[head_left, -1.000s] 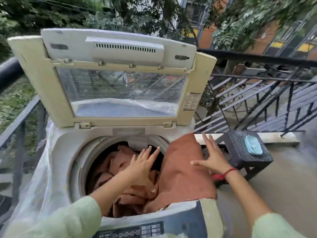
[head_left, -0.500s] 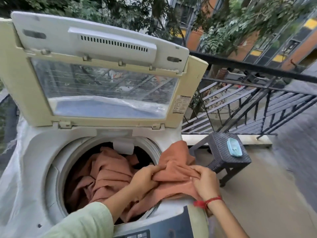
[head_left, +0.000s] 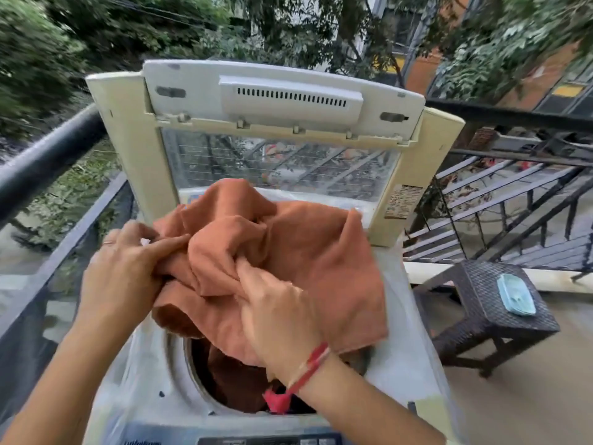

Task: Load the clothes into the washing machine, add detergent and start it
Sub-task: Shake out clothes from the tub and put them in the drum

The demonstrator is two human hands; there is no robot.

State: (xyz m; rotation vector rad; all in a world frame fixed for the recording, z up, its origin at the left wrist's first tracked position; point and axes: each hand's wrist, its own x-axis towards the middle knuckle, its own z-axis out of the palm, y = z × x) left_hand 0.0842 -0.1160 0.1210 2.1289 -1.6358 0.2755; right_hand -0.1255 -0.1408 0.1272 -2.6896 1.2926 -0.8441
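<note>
A top-loading washing machine [head_left: 141,374] stands before me with its lid [head_left: 282,101] raised upright. A rust-orange cloth [head_left: 308,248] is bunched and lifted above the drum opening. My left hand [head_left: 125,268] grips its left side, and my right hand [head_left: 276,309], with a red thread on the wrist, pinches a fold near the middle. More of the same orange fabric [head_left: 237,380] lies down inside the drum. The control panel [head_left: 263,440] shows at the bottom edge.
A dark wicker stool [head_left: 500,303] stands to the right of the machine with a pale blue packet [head_left: 516,294] on top. Black metal railings [head_left: 48,162] enclose the balcony on the left and behind. Bare concrete floor [head_left: 519,396] lies right.
Both hands took hold of the cloth draped over the machine's right rim and raised it, bunched, above the drum. The view has shifted right and closer.
</note>
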